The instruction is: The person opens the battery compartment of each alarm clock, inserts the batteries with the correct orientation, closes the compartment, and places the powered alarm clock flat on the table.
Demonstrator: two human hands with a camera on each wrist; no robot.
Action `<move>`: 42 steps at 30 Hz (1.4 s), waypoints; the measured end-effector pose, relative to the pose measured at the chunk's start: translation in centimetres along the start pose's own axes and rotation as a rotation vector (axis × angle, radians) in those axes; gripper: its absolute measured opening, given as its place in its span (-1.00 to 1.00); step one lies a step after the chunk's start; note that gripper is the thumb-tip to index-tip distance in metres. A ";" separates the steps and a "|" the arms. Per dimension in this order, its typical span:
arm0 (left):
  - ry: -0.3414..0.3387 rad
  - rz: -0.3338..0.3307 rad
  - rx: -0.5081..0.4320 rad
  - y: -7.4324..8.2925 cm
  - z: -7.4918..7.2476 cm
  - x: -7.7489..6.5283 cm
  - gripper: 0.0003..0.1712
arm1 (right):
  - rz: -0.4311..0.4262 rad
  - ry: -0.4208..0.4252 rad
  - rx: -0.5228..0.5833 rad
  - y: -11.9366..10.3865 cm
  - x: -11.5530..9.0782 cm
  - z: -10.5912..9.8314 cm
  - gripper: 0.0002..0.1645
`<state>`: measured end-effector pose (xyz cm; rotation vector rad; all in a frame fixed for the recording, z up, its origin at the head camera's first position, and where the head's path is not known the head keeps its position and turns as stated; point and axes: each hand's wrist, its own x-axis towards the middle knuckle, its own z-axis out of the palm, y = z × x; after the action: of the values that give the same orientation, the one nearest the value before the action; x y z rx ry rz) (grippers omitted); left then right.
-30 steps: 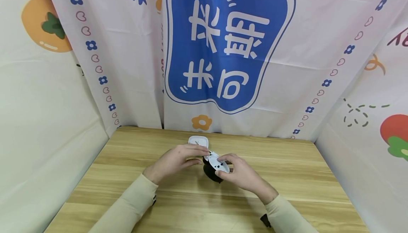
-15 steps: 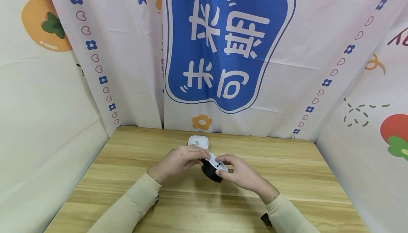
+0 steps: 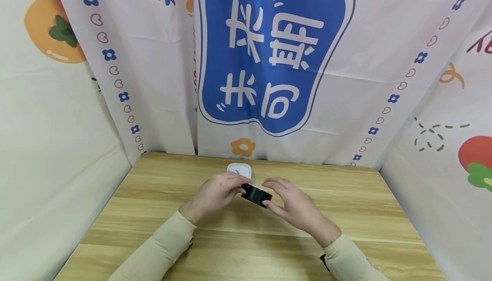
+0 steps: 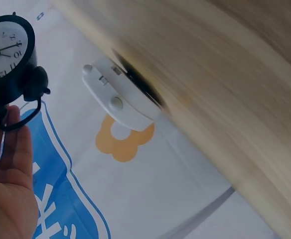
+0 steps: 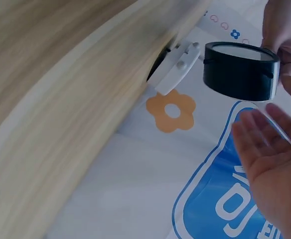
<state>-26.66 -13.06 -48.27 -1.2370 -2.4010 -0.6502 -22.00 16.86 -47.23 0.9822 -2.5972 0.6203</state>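
Note:
A round black alarm clock [image 3: 256, 194] hangs just above the table, its dark side toward me in the head view. Its numbered white face [image 4: 6, 47] shows in the left wrist view, with a bell [image 4: 36, 83] and a curved handle [image 4: 26, 119]. My left hand [image 3: 215, 193] grips the clock at its bell-and-handle end. On the other side is my right hand [image 3: 294, 206], thumb and fingers spread around the clock's far end. In the right wrist view the right hand's fingers [image 5: 257, 134] look blurred and apart from the clock; thumb contact is unclear.
A white square clock [image 3: 239, 170] lies on the wooden table [image 3: 246, 251] just behind the left hand. Its knobbed edge shows in both wrist views. Printed cloth [image 3: 165, 80] hangs behind the table and along the sides.
The black clock has turned, so its white surface with black knobs no longer faces me and its dark side does. The right fingers have loosened from it and spread wider.

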 end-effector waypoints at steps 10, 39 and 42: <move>-0.029 -0.159 -0.034 1.4 -0.1 0.5 -0.68 | -0.271 0.118 -0.235 0.7 -0.2 0.1 -0.25; -0.093 -0.329 -0.237 1.5 -0.5 0.3 -0.53 | -0.161 0.175 -0.090 0.5 -0.3 1.0 -0.51; -0.082 -0.328 -0.225 1.3 -0.5 0.2 -0.50 | -0.099 0.168 -0.044 0.7 -0.4 1.0 -0.50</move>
<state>-25.59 -12.57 -47.43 -0.9709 -2.6871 -1.0075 -22.33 17.00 -48.48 0.9929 -2.3907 0.5908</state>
